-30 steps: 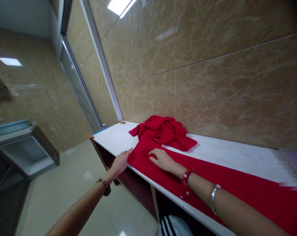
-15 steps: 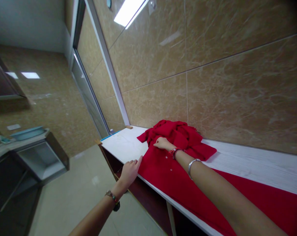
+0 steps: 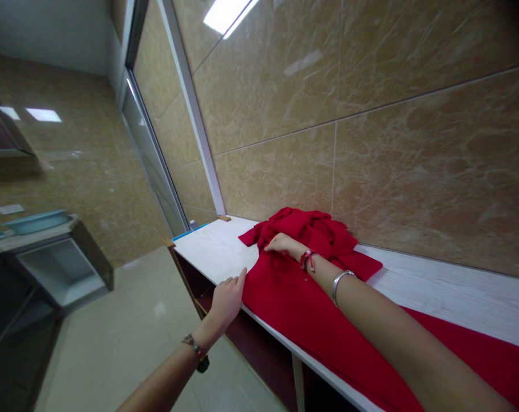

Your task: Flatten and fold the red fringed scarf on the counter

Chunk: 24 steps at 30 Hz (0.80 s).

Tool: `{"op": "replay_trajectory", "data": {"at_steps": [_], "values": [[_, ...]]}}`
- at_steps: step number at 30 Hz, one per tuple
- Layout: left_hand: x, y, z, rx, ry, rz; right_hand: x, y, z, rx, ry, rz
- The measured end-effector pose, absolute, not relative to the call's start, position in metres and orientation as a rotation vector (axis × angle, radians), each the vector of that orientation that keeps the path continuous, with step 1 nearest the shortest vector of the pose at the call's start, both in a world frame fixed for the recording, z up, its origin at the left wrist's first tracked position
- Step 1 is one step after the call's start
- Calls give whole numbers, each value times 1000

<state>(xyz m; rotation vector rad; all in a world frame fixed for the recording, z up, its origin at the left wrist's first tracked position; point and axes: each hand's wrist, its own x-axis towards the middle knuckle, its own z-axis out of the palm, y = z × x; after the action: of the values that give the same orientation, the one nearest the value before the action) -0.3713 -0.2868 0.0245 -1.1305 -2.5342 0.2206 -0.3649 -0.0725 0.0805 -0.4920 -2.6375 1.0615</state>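
Note:
A long red cloth lies spread along the white tabletop, and its far end is bunched in a crumpled heap by the wall. My right hand reaches over the cloth in front of the heap, thumb and fingers pinched together on the fabric. At the table's near edge, my left hand grips the cloth's left edge, with one finger straight and the others curled. The fold inside the left grip is mostly hidden. A small pale spot shows on the cloth below my right wrist.
The white tabletop stands against a tan tiled wall, with open shelves beneath its front edge. A wooden block lies at the far end. Across the floor, a blue basin rests on a counter.
My right hand has shifted slightly left and up along the cloth, still pinched. My left hand stays at the cloth's edge. The view has moved a little.

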Motion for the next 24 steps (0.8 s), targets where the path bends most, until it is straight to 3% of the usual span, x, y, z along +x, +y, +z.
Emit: {"op": "replay_trajectory", "data": {"at_steps": [9,15,24], "values": [[-383,-290,18,-1177,-2632,96,-368,-77,75,-604,-2370,1230],[-384,-292,19,-1202,-2701,78,-376,-77,66,-632,-2332,1104],[-394,-287,39,-1307,-2836,53,-379,-82,45,-340,-2453,826]]}}
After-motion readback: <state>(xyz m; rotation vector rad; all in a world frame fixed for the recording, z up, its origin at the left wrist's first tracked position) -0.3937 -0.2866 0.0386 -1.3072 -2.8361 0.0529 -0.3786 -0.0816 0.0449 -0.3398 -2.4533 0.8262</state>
